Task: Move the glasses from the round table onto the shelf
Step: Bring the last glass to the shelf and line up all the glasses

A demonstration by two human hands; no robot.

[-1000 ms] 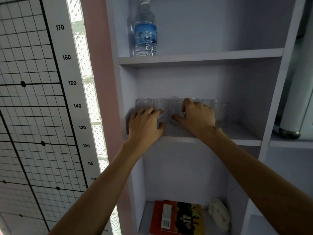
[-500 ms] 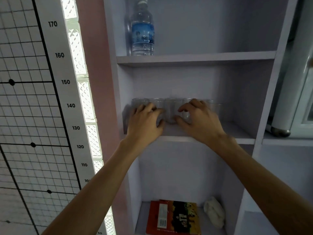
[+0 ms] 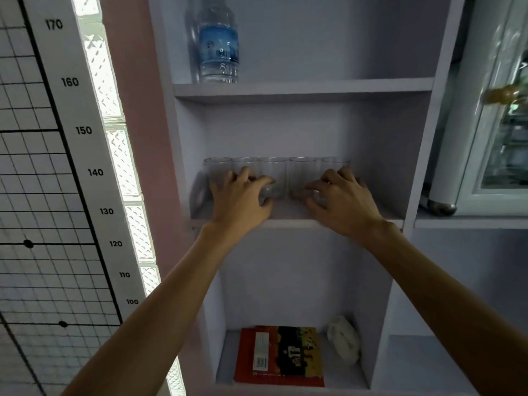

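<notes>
Locate the water bottle (image 3: 218,44) upright at the left end of the top board (image 3: 328,88). On the bottom board (image 3: 343,375), a red book (image 3: 281,355) lies flat near the front edge, with a white cloth wad (image 3: 344,341) just beside its right rear corner. To your left, a height scale (image 3: 83,130) runs between a grid panel (image 3: 28,167) and a glass-block strip (image 3: 120,155). A glass-door cabinet (image 3: 497,138) stands at right.

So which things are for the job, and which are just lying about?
For the job: five glasses in a row, the middle shelf under them, left hand and right hand holding them.
Just lying about: water bottle above, book and white lump below, height chart on the wall.
</notes>
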